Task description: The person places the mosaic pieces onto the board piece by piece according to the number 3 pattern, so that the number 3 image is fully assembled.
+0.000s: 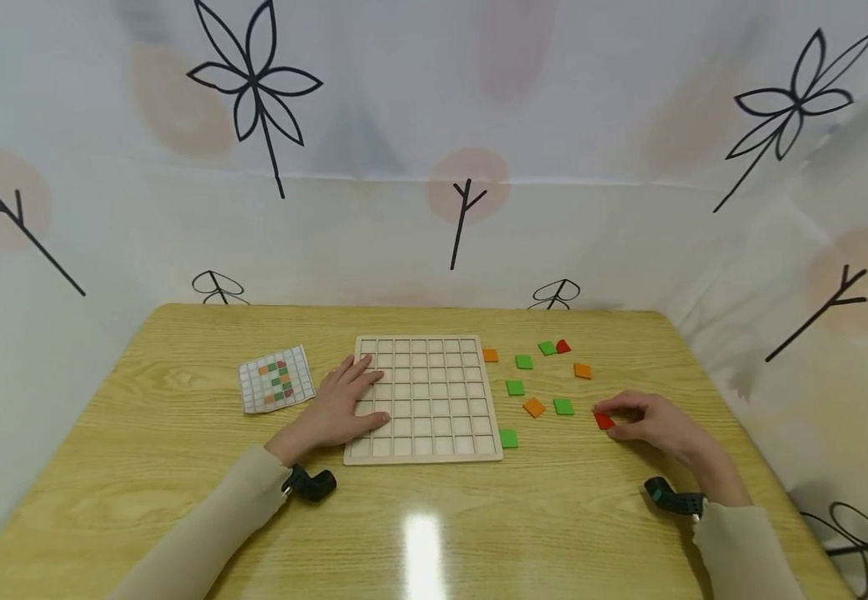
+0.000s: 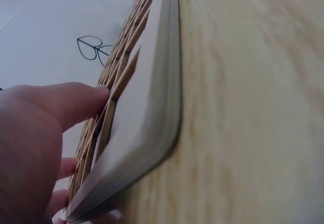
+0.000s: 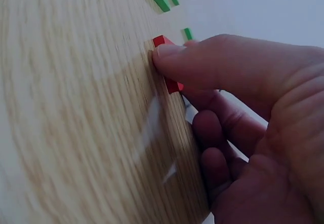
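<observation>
A person's right hand (image 1: 653,423) pinches a thin, flat red tile (image 1: 603,422) between thumb and fingertips near the right edge of the yellowish wood-grained table (image 1: 546,517); whether the tile is clear of the surface cannot be told. So slim a piece could slip or flip under an uneven pinch. Toward the table's middle, loose green square tiles (image 1: 563,407) and orange square tiles (image 1: 534,407) could scatter if a knuckle sweeps low. The left hand (image 1: 336,410), fingers spread and gripping nothing, rests on the left side of a pale wooden gridded board (image 1: 441,408); a sideways push could skid it into neighbouring tiles. Nearer the table's left edge lies a white grid-printed card (image 1: 254,398).
</observation>
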{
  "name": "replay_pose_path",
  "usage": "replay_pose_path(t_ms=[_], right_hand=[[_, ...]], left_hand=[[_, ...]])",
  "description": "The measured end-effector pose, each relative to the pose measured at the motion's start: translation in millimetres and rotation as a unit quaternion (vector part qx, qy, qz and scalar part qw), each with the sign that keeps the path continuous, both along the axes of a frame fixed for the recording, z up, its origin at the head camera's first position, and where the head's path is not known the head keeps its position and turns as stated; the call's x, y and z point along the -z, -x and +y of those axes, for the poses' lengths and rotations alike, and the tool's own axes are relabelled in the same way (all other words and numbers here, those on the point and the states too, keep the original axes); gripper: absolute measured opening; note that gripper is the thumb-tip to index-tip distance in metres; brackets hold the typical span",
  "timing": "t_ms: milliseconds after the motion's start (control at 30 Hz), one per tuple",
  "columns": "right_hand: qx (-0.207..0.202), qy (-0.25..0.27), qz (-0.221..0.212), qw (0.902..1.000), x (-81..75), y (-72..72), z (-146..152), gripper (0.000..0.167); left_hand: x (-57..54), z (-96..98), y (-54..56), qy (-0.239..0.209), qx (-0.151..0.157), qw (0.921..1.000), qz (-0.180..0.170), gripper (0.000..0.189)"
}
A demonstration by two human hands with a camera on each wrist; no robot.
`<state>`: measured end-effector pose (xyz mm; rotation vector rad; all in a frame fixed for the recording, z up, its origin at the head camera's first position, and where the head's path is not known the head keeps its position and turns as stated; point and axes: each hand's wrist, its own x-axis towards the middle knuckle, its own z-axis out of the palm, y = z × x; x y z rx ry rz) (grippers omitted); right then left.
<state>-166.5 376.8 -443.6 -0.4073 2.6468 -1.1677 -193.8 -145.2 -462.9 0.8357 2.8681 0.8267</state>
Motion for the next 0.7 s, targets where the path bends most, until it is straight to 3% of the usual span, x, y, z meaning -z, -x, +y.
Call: replay_pose_path(t_ms=[267,700], right_hand=[[0.01,0.001,-0.012,0.9999,2.8,0.5,-3,0.037],[0.055,-0.058,0.001,0.9968,-0.3,0.9,-13,0.031]], left_hand=[[1.4,-1.5,0.7,0.003,-0.002,1.0,0.006,0.074],[0.3,1.0,1.7,0.011,-0.008,0.9997,0.019,0.075]])
